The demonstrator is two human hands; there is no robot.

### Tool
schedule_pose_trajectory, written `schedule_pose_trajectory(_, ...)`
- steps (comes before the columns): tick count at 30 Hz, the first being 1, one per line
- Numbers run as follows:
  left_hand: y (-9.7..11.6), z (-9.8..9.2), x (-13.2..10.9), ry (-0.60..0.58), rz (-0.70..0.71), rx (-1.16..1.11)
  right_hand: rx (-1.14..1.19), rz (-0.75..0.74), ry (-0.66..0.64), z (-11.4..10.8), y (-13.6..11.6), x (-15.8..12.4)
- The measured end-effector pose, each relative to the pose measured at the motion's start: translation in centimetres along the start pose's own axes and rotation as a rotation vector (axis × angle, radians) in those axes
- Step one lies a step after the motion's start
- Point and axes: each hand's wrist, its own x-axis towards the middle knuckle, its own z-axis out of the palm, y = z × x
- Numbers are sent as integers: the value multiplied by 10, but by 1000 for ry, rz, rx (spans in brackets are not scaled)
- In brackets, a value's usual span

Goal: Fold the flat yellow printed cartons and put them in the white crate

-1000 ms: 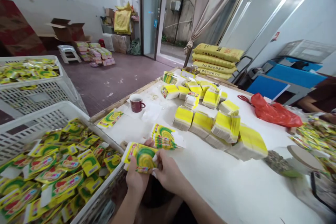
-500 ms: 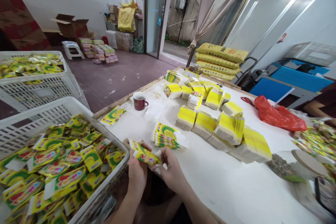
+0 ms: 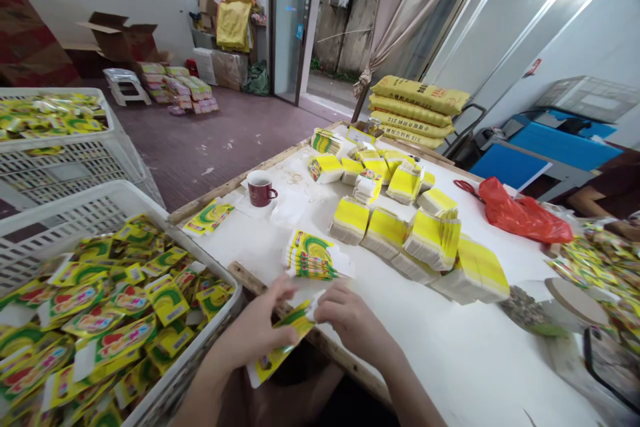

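Near the table's front edge, a yellow-green printed packet (image 3: 271, 365) hangs tilted between my two hands. My left hand (image 3: 255, 327) has its thumb across the packet's middle, with the index finger raised apart from it; its other fingers are partly hidden. With bent fingers, my right hand (image 3: 353, 320) pinches the packet's white upper end. Just beyond them a fanned stack of matching flat packets (image 3: 313, 255) lies on the white table (image 3: 425, 360). To the left, a white plastic basket (image 3: 135, 197) holds many filled packets.
Bundled yellow card stacks (image 3: 385, 230) stand across the table. A maroon mug (image 3: 260, 190) is near the left edge, beside a few loose packets (image 3: 209, 217). On the right are a red plastic bag (image 3: 523, 213), a phone (image 3: 613, 363) and another person's arm (image 3: 595, 203).
The packet has turned so its lower end now points down toward me. My left hand has shifted over it with its index finger lifted; my right hand has moved slightly right. The view shifted a little.
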Motion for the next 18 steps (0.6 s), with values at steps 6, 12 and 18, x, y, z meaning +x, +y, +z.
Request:
schedule_pose_trajectory(6, 3, 49, 1, 123, -38, 262, -60, 51, 342, 27, 0, -10)
schedule_pose_trajectory(12, 6, 53, 0, 309, 23, 233, 441, 380, 668, 51, -11, -17)
schedule_pose_trajectory(18, -1, 57, -9, 210, 238, 176, 1044, 767, 557, 32, -2, 0)
